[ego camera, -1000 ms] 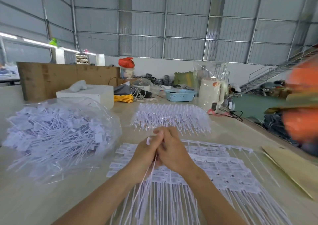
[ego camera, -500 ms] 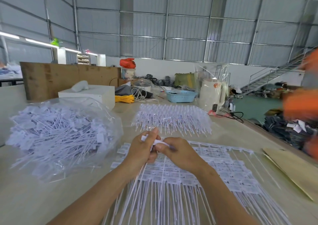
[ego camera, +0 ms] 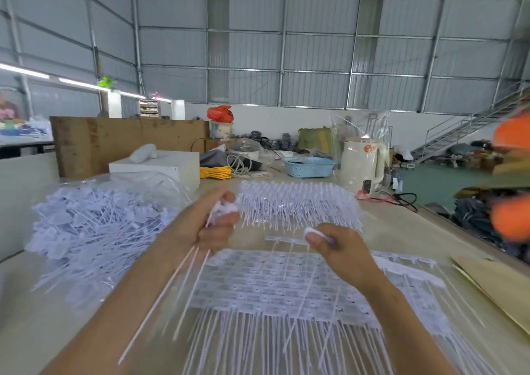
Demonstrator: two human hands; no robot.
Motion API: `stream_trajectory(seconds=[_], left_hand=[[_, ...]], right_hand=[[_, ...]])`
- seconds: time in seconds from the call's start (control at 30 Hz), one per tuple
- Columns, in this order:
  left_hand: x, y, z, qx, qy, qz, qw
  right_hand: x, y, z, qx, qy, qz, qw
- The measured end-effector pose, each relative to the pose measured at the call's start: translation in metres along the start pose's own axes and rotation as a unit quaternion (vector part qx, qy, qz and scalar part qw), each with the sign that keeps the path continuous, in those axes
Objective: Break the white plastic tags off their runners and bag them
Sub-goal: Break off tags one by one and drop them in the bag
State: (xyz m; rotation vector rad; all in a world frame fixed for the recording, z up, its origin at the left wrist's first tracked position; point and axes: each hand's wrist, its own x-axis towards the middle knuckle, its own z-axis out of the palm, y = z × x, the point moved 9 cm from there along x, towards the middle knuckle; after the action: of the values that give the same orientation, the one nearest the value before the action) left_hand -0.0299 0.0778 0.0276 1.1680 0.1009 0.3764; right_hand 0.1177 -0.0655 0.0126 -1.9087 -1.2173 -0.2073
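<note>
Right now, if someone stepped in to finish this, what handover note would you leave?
Left hand: grips a few freed tags, tails hanging down.
Right hand: pinches the runner strip, some tags still attached.
Clear bag, left: already holds many loose tags.
Left: snap off the rest, bag the handful, then work the flat stack and the far pile.

Bright, even daylight; wide-angle bending at edges; motion blur throughout.
</note>
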Motion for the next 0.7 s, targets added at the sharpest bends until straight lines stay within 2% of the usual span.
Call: stream_trajectory(seconds=[0.03, 0.07, 0.1, 0.13, 0.17, 0.2, 0.23, 0.27, 0.3, 0.37, 0.43, 0.47, 0.53, 0.57, 0.6, 0.67, 0.7], left_hand=[[-0.003, 0.027, -0.006, -0.065, -0.006, 0.067, 0.996], [-0.006, 0.049, -0.020, -0.060, 0.026, 0.116, 0.991], [-0.009, 0.064, -0.043, 0.027, 0.098, 0.145, 0.984], [-0.014, 0.077, -0.069, 0.175, 0.191, 0.148, 0.954], [-0.019, 0.087, -0.096, 0.341, 0.282, 0.125, 0.888], [-0.022, 0.091, -0.121, 0.490, 0.336, 0.069, 0.801], [-0.020, 0.088, -0.141, 0.611, 0.343, -0.003, 0.714], [-0.014, 0.080, -0.156, 0.697, 0.317, -0.067, 0.639], [-0.006, 0.071, -0.168, 0.748, 0.286, -0.107, 0.589], [0.011, 0.064, -0.180, 0.784, 0.271, -0.110, 0.548], [0.022, 0.069, -0.176, 0.803, 0.292, -0.063, 0.516], [0.026, 0.071, -0.172, 0.820, 0.296, -0.031, 0.489], [0.033, 0.064, -0.173, 0.867, 0.281, -0.003, 0.410], [0.033, 0.059, -0.178, 0.878, 0.275, -0.021, 0.392], [0.031, 0.053, -0.188, 0.871, 0.274, -0.057, 0.403], [0.026, 0.043, -0.206, 0.825, 0.279, -0.130, 0.474], [0.025, 0.038, -0.209, 0.807, 0.276, -0.157, 0.498]], right_hand=[[0.000, -0.003, 0.002, 0.000, 0.004, -0.003, 1.000], [0.000, -0.008, 0.006, -0.003, 0.003, -0.012, 1.000], [0.000, -0.014, 0.011, -0.009, 0.000, -0.023, 1.000], [-0.001, -0.019, 0.015, -0.016, -0.006, -0.034, 0.999], [-0.001, -0.023, 0.019, -0.023, -0.016, -0.043, 0.999], [0.000, -0.025, 0.022, -0.034, -0.025, -0.048, 0.998], [0.000, -0.026, 0.023, -0.040, -0.032, -0.051, 0.997], [-0.001, -0.027, 0.025, -0.040, -0.035, -0.053, 0.997], [-0.001, -0.027, 0.026, -0.038, -0.039, -0.055, 0.997], [-0.003, -0.029, 0.028, -0.036, -0.043, -0.059, 0.997], [-0.004, -0.029, 0.029, -0.036, -0.046, -0.060, 0.996], [-0.004, -0.029, 0.029, -0.038, -0.048, -0.060, 0.996], [-0.004, -0.028, 0.029, -0.042, -0.051, -0.060, 0.996], [-0.004, -0.028, 0.029, -0.044, -0.052, -0.061, 0.996], [-0.003, -0.029, 0.030, -0.048, -0.052, -0.063, 0.996], [-0.003, -0.030, 0.031, -0.054, -0.055, -0.065, 0.995], [-0.003, -0.031, 0.031, -0.050, -0.057, -0.065, 0.995]])
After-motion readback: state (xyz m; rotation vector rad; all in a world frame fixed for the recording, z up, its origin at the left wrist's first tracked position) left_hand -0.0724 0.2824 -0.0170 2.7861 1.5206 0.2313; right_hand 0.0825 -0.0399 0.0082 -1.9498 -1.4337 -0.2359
